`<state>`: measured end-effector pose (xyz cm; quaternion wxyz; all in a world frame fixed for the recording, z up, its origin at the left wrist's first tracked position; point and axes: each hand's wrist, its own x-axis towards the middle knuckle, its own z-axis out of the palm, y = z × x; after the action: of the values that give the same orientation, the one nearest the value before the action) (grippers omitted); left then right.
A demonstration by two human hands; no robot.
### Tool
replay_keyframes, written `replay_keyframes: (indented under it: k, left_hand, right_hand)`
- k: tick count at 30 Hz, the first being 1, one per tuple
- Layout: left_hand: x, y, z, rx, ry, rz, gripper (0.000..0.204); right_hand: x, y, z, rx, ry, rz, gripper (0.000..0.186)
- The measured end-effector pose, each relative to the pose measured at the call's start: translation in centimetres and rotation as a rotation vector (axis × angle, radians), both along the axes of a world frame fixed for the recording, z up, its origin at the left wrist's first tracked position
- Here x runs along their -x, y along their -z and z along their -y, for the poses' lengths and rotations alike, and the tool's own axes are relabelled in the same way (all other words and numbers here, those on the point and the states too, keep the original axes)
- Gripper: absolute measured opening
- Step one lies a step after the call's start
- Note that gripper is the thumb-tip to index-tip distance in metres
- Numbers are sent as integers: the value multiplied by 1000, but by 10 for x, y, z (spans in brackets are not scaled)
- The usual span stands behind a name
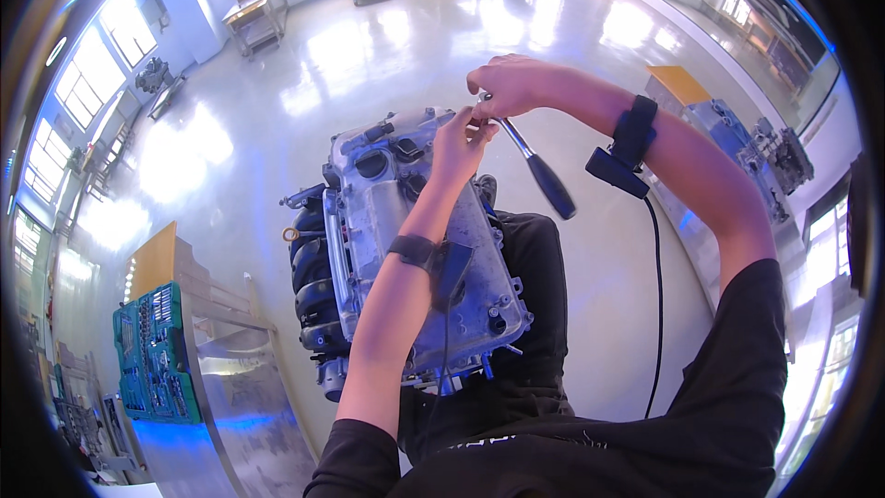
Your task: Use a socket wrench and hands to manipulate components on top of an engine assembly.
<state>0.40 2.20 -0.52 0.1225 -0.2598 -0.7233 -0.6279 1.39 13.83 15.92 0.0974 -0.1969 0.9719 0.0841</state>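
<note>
Yeah, the ratchet [546, 178] is gripped near its head by fingers of the right hand [518, 83], seemingly the left hand [457, 146] too; the engine [389, 212] could be dinged if grip's fumbled.

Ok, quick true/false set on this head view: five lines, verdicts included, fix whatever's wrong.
1. The left hand and right hand meet near one end of the chrome wrench with a black grip. True.
2. The wrench points its grip toward the picture's upper left. False: the grip points down and to the right.
3. The green plastic tool case is shut. False: it is open, its metal tools showing.
4. A round black cap sits on the grey metal engine cover. True.
5. Black straps are worn near both hands. True.
</note>
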Motion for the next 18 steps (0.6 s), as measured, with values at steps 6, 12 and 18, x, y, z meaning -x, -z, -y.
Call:
replay_keyframes:
  k: [6,12,18]
  left_hand:
    - [8,7,2,-143,37,19,13]
    - [7,4,4,-167,15,45,11]
    - [-1,-2,10,-120,-92,88,22]
  right_hand:
    - [-8,-3,12,134,-190,-117,41]
    - [2,9,11,65,-457,-234,45]
    - [3,9,27,28,-424,-253,44]
